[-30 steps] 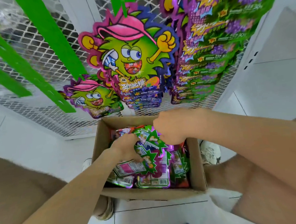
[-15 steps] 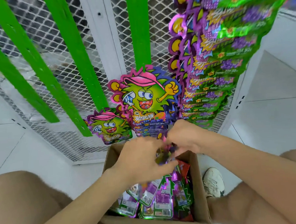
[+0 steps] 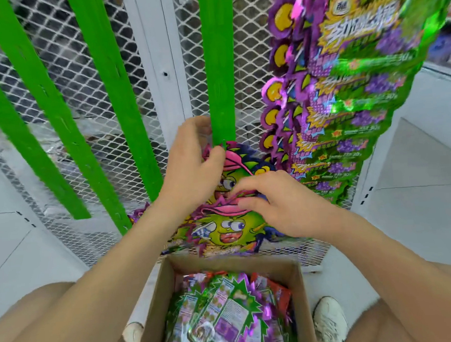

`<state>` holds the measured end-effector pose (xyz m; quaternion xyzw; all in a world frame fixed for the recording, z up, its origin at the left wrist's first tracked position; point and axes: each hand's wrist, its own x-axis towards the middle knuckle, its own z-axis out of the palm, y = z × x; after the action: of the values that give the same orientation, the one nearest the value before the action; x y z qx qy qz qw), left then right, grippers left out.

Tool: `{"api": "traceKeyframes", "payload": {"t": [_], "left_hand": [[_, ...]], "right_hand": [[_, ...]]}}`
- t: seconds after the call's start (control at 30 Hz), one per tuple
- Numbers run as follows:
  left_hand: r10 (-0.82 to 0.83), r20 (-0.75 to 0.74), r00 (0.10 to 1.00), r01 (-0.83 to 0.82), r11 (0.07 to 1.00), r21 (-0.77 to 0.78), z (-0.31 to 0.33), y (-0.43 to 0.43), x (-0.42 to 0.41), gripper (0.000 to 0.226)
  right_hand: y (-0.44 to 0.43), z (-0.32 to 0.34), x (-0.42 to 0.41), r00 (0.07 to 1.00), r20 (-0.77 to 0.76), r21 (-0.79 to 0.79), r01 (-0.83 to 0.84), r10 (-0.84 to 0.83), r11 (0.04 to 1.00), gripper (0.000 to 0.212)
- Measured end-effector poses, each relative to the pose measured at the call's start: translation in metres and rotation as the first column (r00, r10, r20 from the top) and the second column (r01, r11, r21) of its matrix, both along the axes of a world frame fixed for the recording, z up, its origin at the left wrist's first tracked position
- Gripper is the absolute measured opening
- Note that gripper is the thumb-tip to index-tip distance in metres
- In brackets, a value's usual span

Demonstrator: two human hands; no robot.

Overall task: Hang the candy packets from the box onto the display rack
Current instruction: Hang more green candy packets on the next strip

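Empty strips [image 3: 43, 102]: two green ones on the left part of the rack [image 3: 159, 56] carry nothing (room for later).
Left hand [image 3: 192, 162]: it has come up out of the box and now pinches the lower end of the middle strip [image 3: 218, 65], just above the hung packet [image 3: 238, 167].
Lifted packet [image 3: 223, 231]: a second ago it lay in the box; now you hold it face-out before the mesh, above the box's far edge, not yet hooked.
Right hand [image 3: 282, 204]: your fingertips grip that packet's pink top edge.
Box [image 3: 158, 294]: the boxed packets [image 3: 223, 319] remain, backs up, near its right wall.
Full strip [image 3: 346, 97]: loaded, at the rack's right edge.
Meaning: picking looks finished; hooking onto the middle strip seems next.
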<state>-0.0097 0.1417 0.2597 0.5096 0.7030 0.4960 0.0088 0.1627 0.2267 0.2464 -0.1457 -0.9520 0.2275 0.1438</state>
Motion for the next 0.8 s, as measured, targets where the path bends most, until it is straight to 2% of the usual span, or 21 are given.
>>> {"api": "traceKeyframes", "payload": {"t": [0.1, 0.17, 0.27, 0.37, 0.6, 0.67, 0.77, 0.8], "left_hand": [[-0.039, 0.179, 0.983, 0.036, 0.999, 0.018, 0.012, 0.010, -0.005, 0.022], [-0.064, 0.237, 0.969, 0.065, 0.998, 0.003, 0.020, 0.013, -0.010, 0.013], [-0.099, 0.290, 0.952, 0.109, 0.994, -0.018, 0.036, 0.010, -0.014, 0.027], [-0.080, 0.299, 0.951, 0.108, 0.991, -0.078, 0.047, 0.005, -0.012, 0.025], [-0.116, 0.243, 0.963, 0.167, 0.965, -0.203, 0.060, -0.003, -0.031, 0.042], [-0.131, 0.252, 0.959, 0.183, 0.963, -0.196, 0.062, -0.006, -0.036, 0.041], [-0.235, 0.235, 0.943, 0.278, 0.946, -0.167, 0.057, -0.008, -0.041, 0.068], [-0.265, 0.242, 0.933, 0.300, 0.946, -0.123, 0.055, -0.009, -0.039, 0.068]], "right_hand": [[0.010, 0.009, -0.007, 1.000, 0.021, -0.023, -0.016, 0.017, 1.000, 0.031], [0.017, 0.010, -0.014, 0.993, -0.102, -0.013, 0.049, -0.050, 0.999, 0.030], [0.019, 0.017, -0.021, 0.909, -0.362, -0.122, 0.173, -0.206, 0.977, 0.029], [0.011, 0.025, -0.026, 0.809, -0.506, -0.198, 0.228, -0.299, 0.953, 0.026], [-0.002, 0.039, -0.040, 0.675, -0.700, -0.028, 0.301, -0.233, 0.953, 0.011], [-0.002, 0.040, -0.044, 0.640, -0.738, 0.021, 0.338, -0.214, 0.941, 0.010], [0.000, 0.041, -0.047, 0.596, -0.775, 0.042, 0.381, -0.211, 0.924, 0.010], [0.001, 0.041, -0.049, 0.588, -0.780, 0.042, 0.387, -0.212, 0.921, 0.010]]}}
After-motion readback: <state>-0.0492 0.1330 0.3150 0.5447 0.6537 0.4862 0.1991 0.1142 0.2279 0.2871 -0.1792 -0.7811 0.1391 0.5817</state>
